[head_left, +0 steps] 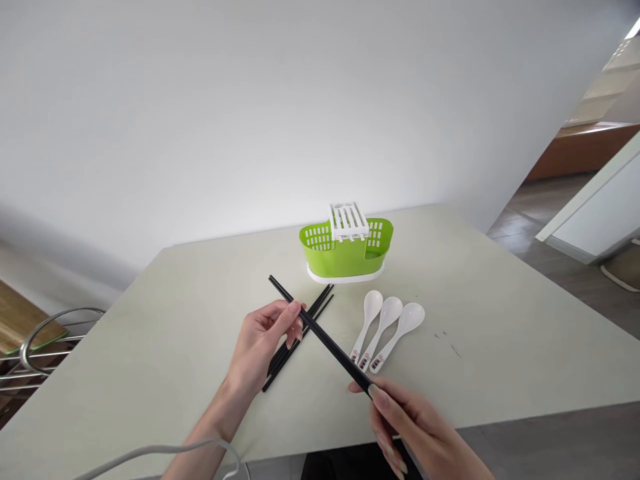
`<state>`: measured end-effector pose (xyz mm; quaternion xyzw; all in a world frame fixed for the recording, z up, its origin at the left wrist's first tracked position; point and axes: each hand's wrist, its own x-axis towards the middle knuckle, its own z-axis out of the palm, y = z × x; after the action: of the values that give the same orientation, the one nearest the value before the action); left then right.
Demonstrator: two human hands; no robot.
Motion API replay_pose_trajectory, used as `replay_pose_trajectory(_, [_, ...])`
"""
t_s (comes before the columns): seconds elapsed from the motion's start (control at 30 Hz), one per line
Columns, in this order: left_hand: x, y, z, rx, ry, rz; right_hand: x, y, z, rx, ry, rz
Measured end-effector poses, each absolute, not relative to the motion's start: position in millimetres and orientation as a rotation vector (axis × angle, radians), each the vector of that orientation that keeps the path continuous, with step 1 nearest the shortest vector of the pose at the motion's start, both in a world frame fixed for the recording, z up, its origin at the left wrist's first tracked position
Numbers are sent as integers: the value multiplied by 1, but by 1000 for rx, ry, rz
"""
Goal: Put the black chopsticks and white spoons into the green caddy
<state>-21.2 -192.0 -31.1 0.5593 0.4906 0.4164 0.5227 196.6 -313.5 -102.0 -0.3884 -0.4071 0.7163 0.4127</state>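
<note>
A pair of black chopsticks (333,345) is held slantwise above the table, side by side. My left hand (267,337) pinches them towards their thin end. Their thick end is gripped between the thumb and fingers of my right hand (407,417). Several more black chopsticks (287,357) lie on the table behind and below my left hand, partly hidden by it. Just beyond my right hand, three white spoons (390,312) lie fanned out, with printed marks on their handles. Farther back stands a green basket (343,260) with a white slatted piece (349,221) across its middle and a white base.
The pale table (500,320) meets a white wall (250,120) at the back. A wire rack (40,363) with a wooden board (23,317) stands off the left edge. A grey cable (150,451) crosses over my left forearm. Floor shows on the right.
</note>
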Motion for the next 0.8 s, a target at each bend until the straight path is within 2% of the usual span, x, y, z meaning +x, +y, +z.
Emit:
replay_pose_trajectory(0.17, [-24, -166, -14, 1292, 1219, 1214, 231, -307, -110, -1147, -1139, 1589])
replay_pose_trajectory(0.43, [-61, -69, 34, 1077, 1076, 1630, 307, -272, -135, -1422, -1108, 1209])
replay_pose_trajectory(0.6, [-51, -29, 55, 1116, 1109, 1636, 324, -260, -146, -1450, -912, 1038])
replay_pose_trajectory(0.8, [-18, 13, 44, 1326, 1283, 1546, 313, -265, -148, -1610, -1186, 993])
